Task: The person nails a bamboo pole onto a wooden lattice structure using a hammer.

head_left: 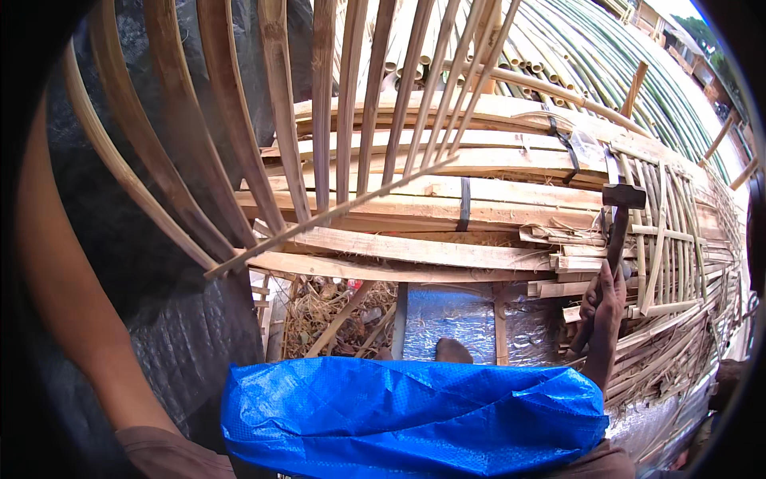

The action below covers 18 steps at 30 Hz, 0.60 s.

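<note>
Head view: slatted rack, the crossbar point(331, 215) running aslant with a fanned row of wooden slats point(279, 96) meeting it at their lower ends; upper ends cut off by the picture edge. Hammer point(618, 223), head up, to the right of the rack and apart from it. Right hand point(606, 302): fingers wrapped round the hammer handle. Left arm point(88, 311): reaching up the left rim; its hand out of view, fingers cannot be told. Behind the rack: stacked planks point(399, 247); beyond, green bamboo poles point(574, 48). Condition, by judgement: slats set along most of the crossbar, so assembly looks well advanced; nailing unconfirmed, fastenings too small to tell; remaining work at the upper ends not shown
</note>
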Available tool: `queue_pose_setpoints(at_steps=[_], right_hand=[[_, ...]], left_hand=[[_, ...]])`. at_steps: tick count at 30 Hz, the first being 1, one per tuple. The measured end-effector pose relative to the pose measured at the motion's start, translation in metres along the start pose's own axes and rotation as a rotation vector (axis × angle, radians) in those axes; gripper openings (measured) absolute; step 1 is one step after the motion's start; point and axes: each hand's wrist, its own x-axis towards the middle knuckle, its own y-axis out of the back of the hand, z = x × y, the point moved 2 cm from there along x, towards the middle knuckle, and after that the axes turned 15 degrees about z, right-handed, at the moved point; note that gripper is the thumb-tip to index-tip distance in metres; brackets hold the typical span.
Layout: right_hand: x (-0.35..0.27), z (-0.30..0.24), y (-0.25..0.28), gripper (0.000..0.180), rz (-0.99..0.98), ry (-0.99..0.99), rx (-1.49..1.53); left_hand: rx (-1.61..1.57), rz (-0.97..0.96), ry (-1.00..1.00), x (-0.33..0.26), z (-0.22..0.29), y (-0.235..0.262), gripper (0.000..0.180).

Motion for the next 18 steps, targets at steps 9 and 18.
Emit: queue_pose_setpoints(at_steps=[9,18], right_hand=[[-0.008,0.073,0.014,0.022,-0.093,-0.129,-0.103],[-0.019,0.091,0.018,0.023,-0.13,-0.248,-0.126]], left_hand=[[-0.124,0.201,-0.527,-0.15,0.016,-0.002,0.055],[-0.37,-0.531,-0.51,-0.272,0.007,-0.021,0.074]])
